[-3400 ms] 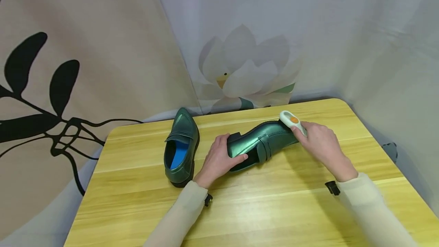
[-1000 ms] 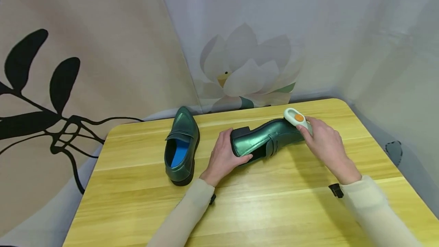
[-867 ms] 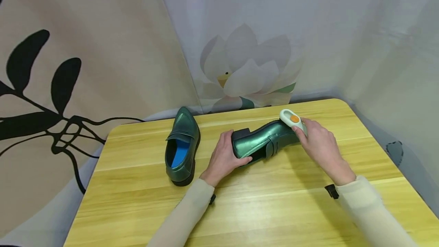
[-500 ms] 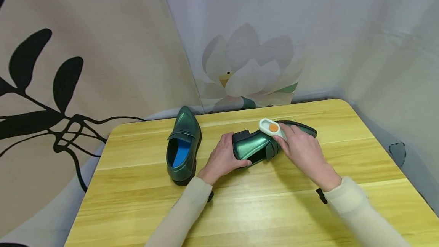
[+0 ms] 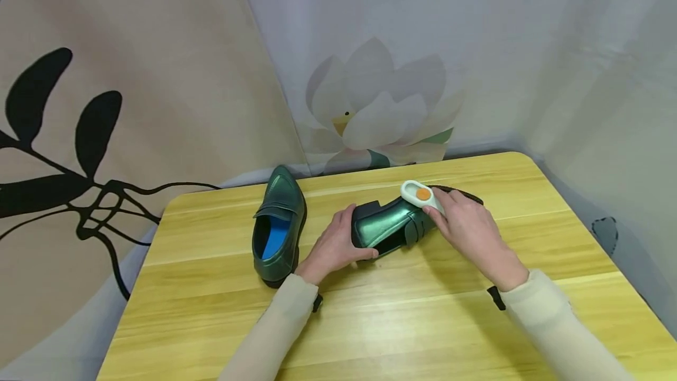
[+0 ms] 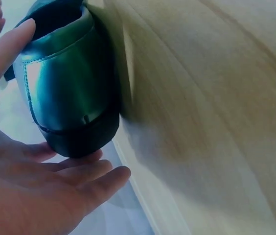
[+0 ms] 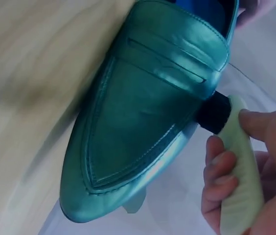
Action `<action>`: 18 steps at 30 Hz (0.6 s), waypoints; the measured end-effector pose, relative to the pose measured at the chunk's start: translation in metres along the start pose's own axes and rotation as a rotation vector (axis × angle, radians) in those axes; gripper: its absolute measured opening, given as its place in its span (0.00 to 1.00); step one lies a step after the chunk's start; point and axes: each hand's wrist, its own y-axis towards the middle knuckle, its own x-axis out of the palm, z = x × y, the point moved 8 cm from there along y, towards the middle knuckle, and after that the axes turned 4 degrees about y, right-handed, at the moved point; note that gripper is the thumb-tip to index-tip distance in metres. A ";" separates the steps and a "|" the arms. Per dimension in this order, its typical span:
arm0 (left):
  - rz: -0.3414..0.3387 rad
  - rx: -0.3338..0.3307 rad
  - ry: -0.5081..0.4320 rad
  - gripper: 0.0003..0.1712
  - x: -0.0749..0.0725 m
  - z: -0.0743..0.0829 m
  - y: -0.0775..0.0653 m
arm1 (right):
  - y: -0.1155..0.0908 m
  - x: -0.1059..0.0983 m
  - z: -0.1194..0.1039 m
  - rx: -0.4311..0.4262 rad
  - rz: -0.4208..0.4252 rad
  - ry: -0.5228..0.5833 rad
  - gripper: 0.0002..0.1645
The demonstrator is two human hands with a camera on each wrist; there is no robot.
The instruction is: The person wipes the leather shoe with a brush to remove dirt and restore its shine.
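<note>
A dark green metallic loafer lies tipped on its side, its toe pointing right. My left hand grips it by the heel. In the left wrist view, the thumb hooks over the rim of the opening while the fingers reach beneath the heel of the loafer. My right hand holds a small brush with a white handle and an orange button. The right wrist view has the brush's dark bristles against the loafer's side, near the strap. Behind my right hand, part of the toe is hidden.
A matching green loafer with a blue insole stands upright to the left, close to my left wrist. Both shoes are on a wooden table. A printed curtain hangs just past the table's far edge.
Over the last second, my right hand has drawn the brush left, from near the toe to the loafer's middle. My left hand keeps its grip on the heel.
</note>
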 end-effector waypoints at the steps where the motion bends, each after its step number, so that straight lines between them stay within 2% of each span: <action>1: -0.006 0.001 -0.008 0.68 0.001 -0.001 0.000 | 0.001 0.000 -0.001 -0.007 0.010 -0.004 0.26; 5: -0.023 0.008 -0.032 0.68 0.002 -0.004 -0.002 | 0.003 -0.004 0.002 0.015 0.067 -0.018 0.24; 7: -0.015 0.006 -0.032 0.68 0.002 -0.004 -0.003 | 0.003 -0.003 0.003 0.022 0.067 -0.007 0.24; 12: 0.043 0.014 -0.039 0.67 -0.003 0.000 -0.005 | 0.005 0.005 -0.005 -0.017 0.000 0.026 0.27; 18: 0.125 0.067 -0.062 0.66 -0.008 0.010 -0.006 | 0.005 -0.001 -0.001 0.013 0.034 0.043 0.25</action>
